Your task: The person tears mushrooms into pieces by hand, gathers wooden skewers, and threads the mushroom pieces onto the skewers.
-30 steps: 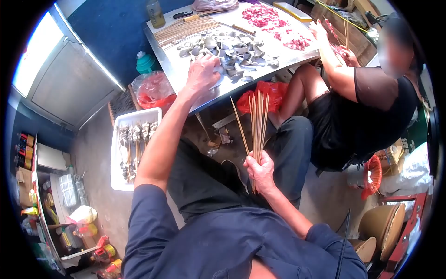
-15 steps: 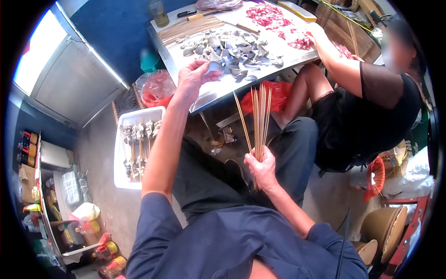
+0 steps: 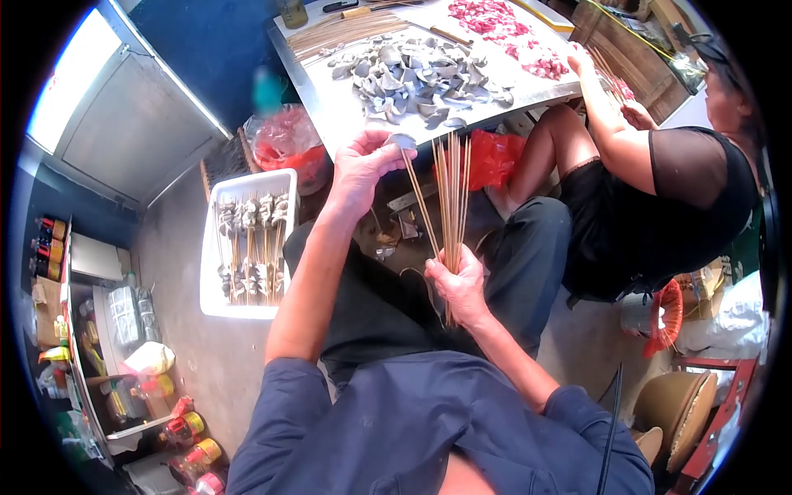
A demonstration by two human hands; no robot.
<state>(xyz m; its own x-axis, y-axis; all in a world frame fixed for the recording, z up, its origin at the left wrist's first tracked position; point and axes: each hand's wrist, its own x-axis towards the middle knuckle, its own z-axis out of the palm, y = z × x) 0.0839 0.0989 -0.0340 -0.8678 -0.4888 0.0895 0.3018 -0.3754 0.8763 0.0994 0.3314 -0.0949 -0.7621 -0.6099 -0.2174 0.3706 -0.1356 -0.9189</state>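
My left hand [image 3: 363, 169] pinches a curled grey slice [image 3: 402, 141] between thumb and fingers, just below the table edge. The slice meets the tip of one wooden skewer that leans left, apart from the others; whether the tip has pierced it I cannot tell. Wrapped round a bundle of wooden skewers [image 3: 452, 194], my right hand [image 3: 462, 285] holds them upright over my lap, points up. A heap of similar grey slices [image 3: 412, 78] lies on the table [image 3: 334, 107] beyond my hands.
Loaded skewers [image 3: 247, 219] lie in a white tray [image 3: 207, 280] on the left. Loose skewers [image 3: 342, 35] and red meat pieces [image 3: 495, 29] are on the table. A co-worker [image 3: 685, 181] sits at the right. Red plastic bags [image 3: 495, 157] hang below the table edge.
My left hand has come from the edge of the heap down and right to the leaning skewer tip, carrying a grey slice. My right hand has stayed nearly in place with the bundle.
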